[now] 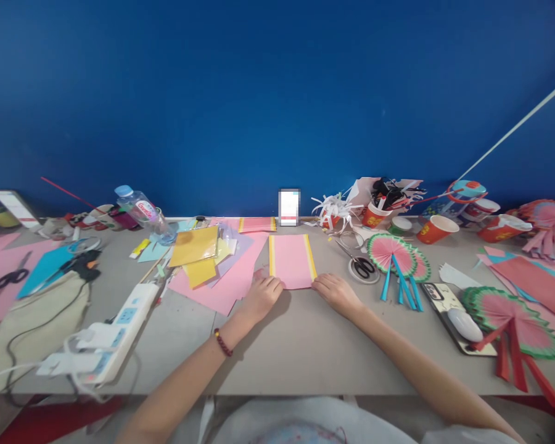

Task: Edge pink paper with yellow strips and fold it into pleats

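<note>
A pink paper sheet with yellow strips along both long sides (290,260) lies flat in the middle of the grey table (300,345). My left hand (262,295) rests at its near left corner, fingers curled down onto the edge. My right hand (333,291) sits at the near right corner in the same way, fingertips pressing the paper's bottom edge. A beaded bracelet (222,343) circles my left wrist.
Loose pink and yellow sheets (208,259) lie left of the paper. Scissors (361,265), finished paper fans (398,256) (509,314) and a phone (453,311) sit to the right. A power strip (115,330), water bottle (144,213) and glue gun (76,264) are at left; red cups (437,228) at the back.
</note>
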{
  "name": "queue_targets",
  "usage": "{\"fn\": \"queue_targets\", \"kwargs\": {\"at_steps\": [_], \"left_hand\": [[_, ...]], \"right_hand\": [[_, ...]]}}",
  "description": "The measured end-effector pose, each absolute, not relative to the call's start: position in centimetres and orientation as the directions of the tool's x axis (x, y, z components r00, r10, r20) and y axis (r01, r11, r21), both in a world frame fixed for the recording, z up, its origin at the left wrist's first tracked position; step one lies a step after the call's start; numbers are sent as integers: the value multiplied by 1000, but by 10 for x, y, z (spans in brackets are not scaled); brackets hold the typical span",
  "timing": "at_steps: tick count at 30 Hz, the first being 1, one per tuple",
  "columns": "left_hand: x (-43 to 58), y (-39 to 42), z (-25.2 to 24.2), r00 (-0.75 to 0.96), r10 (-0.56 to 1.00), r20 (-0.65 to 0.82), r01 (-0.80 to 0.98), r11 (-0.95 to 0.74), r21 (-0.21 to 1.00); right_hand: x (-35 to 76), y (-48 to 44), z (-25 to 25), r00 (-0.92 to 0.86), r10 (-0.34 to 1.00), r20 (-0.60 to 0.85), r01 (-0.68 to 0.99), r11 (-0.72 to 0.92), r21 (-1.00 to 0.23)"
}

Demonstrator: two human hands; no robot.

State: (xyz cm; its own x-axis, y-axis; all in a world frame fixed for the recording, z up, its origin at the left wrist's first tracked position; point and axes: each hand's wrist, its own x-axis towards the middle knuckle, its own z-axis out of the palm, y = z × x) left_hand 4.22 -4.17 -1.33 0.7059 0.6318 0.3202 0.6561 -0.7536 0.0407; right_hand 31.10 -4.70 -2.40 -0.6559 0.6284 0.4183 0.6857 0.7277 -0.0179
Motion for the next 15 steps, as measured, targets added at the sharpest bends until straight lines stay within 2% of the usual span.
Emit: {"fn": "queue_targets", "kwargs": {"at_steps": [3,5,10,15], "left_hand": [[43,-41,-15,649,673,355,673,-725,146],[44,-39,-15,586,724,363,683,-683,258],[42,-31,-10,476,815,331,628,-578,520],[37,-25,-8,424,857,294,573,-505,646]], "right_hand": [[312,-46,-23,-604,675,424,687,710,-152],[312,-45,-21,-544,737,401,687,666,-291],[311,-36,-17,-368,895,253,642,441,-627],[308,-28,-14,-286,949,130,611,285,-738]]}}
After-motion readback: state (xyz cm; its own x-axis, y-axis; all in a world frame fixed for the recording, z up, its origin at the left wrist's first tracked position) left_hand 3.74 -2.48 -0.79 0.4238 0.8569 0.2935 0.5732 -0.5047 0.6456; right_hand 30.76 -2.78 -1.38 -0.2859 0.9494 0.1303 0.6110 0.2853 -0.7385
